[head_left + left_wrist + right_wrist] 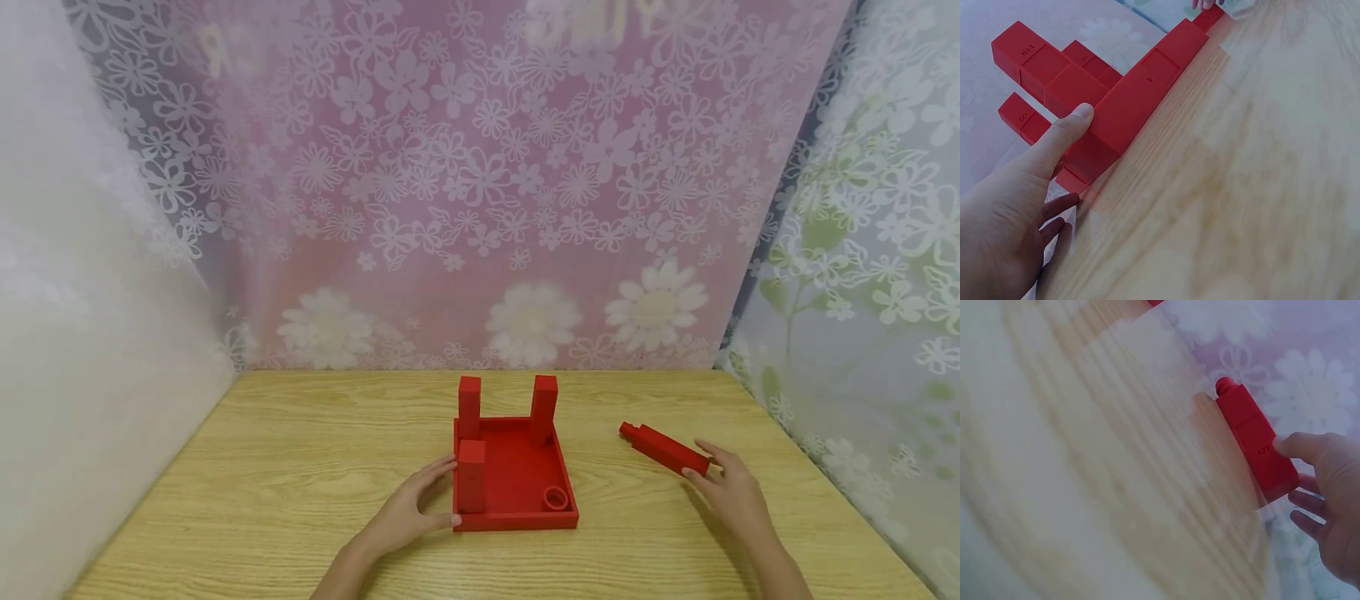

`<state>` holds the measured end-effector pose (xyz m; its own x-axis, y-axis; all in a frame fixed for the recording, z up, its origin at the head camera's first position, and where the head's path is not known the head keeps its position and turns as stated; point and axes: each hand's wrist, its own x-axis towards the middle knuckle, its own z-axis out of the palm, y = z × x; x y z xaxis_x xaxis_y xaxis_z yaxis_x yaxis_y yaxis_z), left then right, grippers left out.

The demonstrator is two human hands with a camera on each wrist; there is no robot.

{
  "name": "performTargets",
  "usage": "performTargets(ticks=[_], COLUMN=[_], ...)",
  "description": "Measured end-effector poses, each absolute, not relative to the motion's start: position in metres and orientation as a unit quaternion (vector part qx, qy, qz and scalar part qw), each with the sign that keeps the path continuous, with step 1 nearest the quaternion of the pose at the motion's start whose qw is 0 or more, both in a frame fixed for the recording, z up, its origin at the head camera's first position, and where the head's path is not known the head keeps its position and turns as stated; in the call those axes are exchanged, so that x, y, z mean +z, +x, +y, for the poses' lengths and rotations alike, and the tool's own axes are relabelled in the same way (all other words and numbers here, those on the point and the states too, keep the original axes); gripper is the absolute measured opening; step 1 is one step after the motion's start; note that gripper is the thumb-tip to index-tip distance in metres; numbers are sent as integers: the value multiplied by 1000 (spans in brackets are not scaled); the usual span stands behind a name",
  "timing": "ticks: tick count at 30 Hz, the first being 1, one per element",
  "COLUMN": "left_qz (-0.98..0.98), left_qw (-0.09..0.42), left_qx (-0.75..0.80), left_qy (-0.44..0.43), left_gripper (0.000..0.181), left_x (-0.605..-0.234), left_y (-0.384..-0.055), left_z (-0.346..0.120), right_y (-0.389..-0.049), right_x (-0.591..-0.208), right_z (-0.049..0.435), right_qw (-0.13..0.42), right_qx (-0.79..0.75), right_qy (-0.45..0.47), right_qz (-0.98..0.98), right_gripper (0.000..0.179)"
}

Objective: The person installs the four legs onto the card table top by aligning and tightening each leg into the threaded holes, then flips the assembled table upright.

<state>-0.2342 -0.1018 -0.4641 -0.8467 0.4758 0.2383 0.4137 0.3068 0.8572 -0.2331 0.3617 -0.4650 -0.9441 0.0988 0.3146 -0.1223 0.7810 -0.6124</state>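
"so, what does the right hand (727, 493) have?"

"a red leg (667, 450), pinched near its blunt end between thumb and fingers. the other end, with a round peg, points away from the hand, toward the tray's side."

"is the leg lying on the surface (337, 467)?"

"it's slanted low over it, right of the tray; i can't tell whether it touches."

"and the left hand (405, 512)?"

"spread around the near left corner of the red tray (513, 471), thumb at the front wall, fingers along the left one. nothing's lifted there; the tray sits flat."

"what's standing in the tray?"

"three red posts, all upright: a near left post (471, 477), a far left post (469, 407) and a far right post (543, 408). the near right corner has a red ring (556, 507) instead."

"and around all that?"

"wood grain below, a pink floral curtain (465, 192) behind, paler sheets on either side."
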Motion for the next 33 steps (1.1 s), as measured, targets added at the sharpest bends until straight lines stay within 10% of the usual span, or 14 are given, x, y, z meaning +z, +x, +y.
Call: performTargets(ticks=[33], left_qz=[811], left_qw=[28], left_qx=[514], left_qy=[276], left_gripper=[73], left_x=[-494], left_y=[-252], left_z=[-106], right_y=[-234], right_x=[-483], right_z=[352], right_qw=[265], right_qx=[333], right_qy=[-20], right_qz=[-905], right_gripper=[36])
